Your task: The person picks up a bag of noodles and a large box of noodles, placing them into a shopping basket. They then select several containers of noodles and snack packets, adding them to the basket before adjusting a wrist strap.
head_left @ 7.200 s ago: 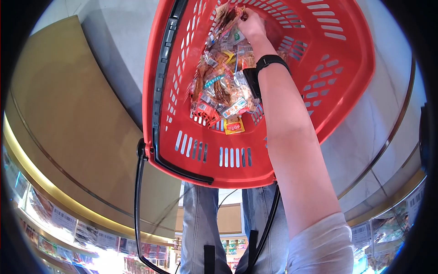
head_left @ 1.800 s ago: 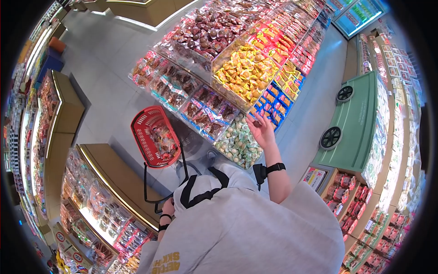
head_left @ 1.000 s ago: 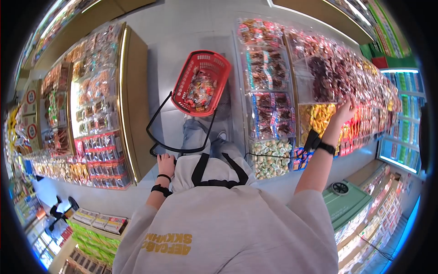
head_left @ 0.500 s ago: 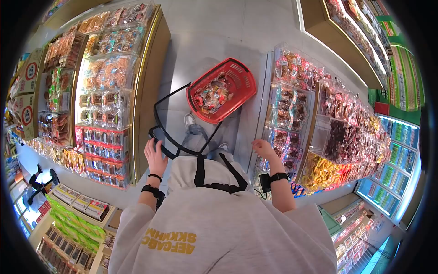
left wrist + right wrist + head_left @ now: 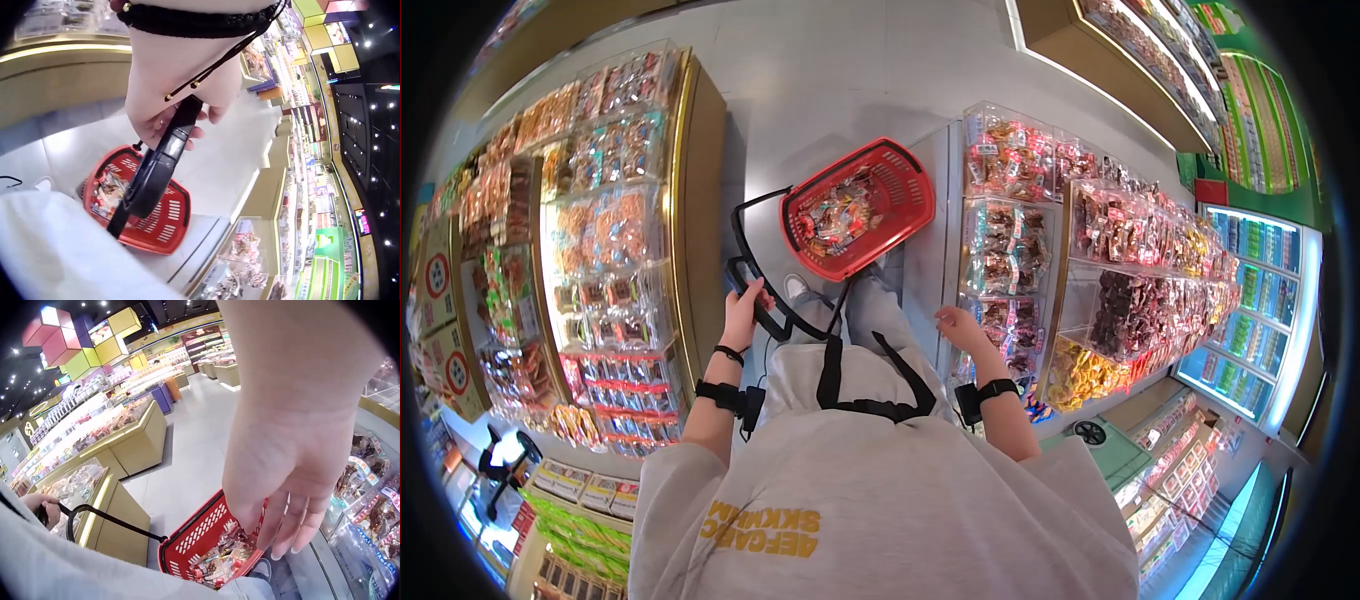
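Observation:
A red shopping basket (image 5: 905, 235) on the floor in front of the person holds a heap of small packaged snacks (image 5: 835, 215). Its long black pull handle (image 5: 164, 165) rises toward the body. My left hand (image 5: 745, 312) grips the end of this handle; in the left wrist view the fingers curl round it from the far side. On the other side my right hand (image 5: 287, 469) hangs loosely with nothing in it. Its relaxed fingers point down, overlapping the basket's edge in the right wrist view. Nearest to it are the clear bins of wrapped snacks (image 5: 1005, 245).
Display counters flank the aisle, with packaged goods (image 5: 605, 225) on the left and yellow-wrapped snacks (image 5: 1085, 375) on the right. Grey floor (image 5: 830, 70) stretches ahead of the basket. A lit fridge (image 5: 1245, 310) stands at far right, and a green cart (image 5: 1095, 450) behind on the right.
The right hand, earlier inside the basket and then over the right-hand bins, has come down beside the body. The left hand, spread at the handle half a second ago, now has its fingers closed round it.

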`<state>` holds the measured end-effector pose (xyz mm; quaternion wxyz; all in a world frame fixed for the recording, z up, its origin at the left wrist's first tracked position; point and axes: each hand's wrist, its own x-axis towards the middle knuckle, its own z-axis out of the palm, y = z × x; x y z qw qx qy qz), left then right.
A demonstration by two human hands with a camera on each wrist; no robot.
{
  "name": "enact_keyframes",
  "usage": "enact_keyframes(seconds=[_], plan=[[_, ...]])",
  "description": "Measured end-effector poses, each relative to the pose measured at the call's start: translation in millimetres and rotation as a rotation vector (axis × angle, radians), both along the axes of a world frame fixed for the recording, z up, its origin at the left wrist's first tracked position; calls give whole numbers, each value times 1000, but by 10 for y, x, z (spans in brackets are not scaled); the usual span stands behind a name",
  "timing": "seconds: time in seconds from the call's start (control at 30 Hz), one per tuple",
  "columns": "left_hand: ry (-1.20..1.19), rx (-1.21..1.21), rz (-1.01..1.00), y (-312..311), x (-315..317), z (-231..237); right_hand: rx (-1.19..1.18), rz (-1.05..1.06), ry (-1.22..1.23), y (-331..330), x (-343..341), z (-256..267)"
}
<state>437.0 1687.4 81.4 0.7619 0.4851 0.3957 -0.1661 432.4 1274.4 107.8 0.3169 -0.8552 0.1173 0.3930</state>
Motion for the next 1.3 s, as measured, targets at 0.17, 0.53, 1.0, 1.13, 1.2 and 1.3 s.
enact_keyframes(seconds=[0.17,0.53,1.0,1.13,1.2,1.3], plan=[[84,-251,271,-242,602,-191,13,-77,2,-165,304,-317],[2,162,306,-126,2262,-269,-38,-100,-139,-709,1934,-629],[-37,71,155,29,4344,-370,-199,-274,-70,-796,2792,-408],[55,39,218,518,5029,-660,-310,-377,54,-439,3200,-521],[62,-31,208,616,5326,-701,-240,-415,46,-194,3474,-486],[38,-122,174,726,5689,-867,-165,-456,-46,169,3977,-245]])
